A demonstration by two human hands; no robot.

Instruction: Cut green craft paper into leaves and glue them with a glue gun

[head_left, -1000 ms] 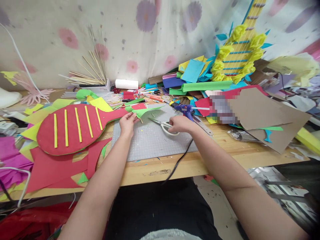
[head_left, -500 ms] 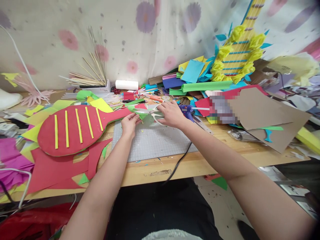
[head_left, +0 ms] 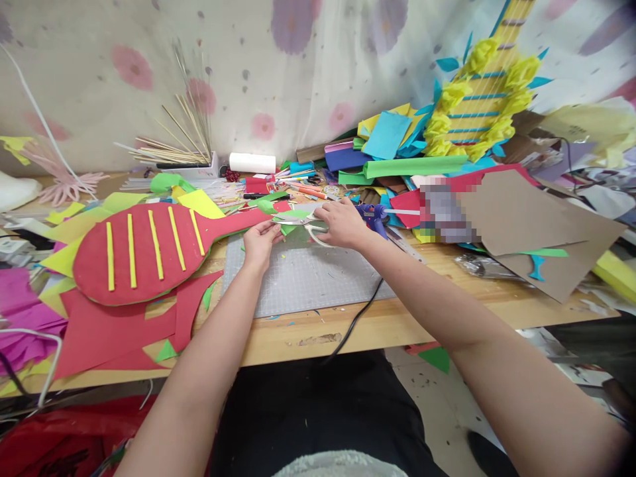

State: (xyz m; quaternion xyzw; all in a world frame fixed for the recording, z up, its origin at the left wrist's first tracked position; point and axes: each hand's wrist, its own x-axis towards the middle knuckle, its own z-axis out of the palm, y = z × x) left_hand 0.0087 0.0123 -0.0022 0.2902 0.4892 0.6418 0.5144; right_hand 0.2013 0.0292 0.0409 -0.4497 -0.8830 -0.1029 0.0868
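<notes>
My left hand (head_left: 259, 242) pinches the edge of a green paper piece (head_left: 293, 215) at the far end of the grey cutting mat (head_left: 303, 275). My right hand (head_left: 340, 223) grips white-handled scissors (head_left: 307, 223), whose blades lie across the green piece. Just left of my hands lies a red paper guitar shape (head_left: 149, 250) with yellow strips; its neck reaches toward my left hand.
A blue glue gun (head_left: 372, 215) lies right of my right hand, its black cord (head_left: 355, 321) running off the table's front edge. Brown cardboard (head_left: 527, 225) and heaped coloured paper (head_left: 397, 142) fill the right; red and magenta scraps (head_left: 99, 331) the left. Wooden sticks (head_left: 179, 149) stand behind.
My right hand lifted the scissors from the mat and brought them up to the green piece that my left hand holds. The left hand stayed almost in place.
</notes>
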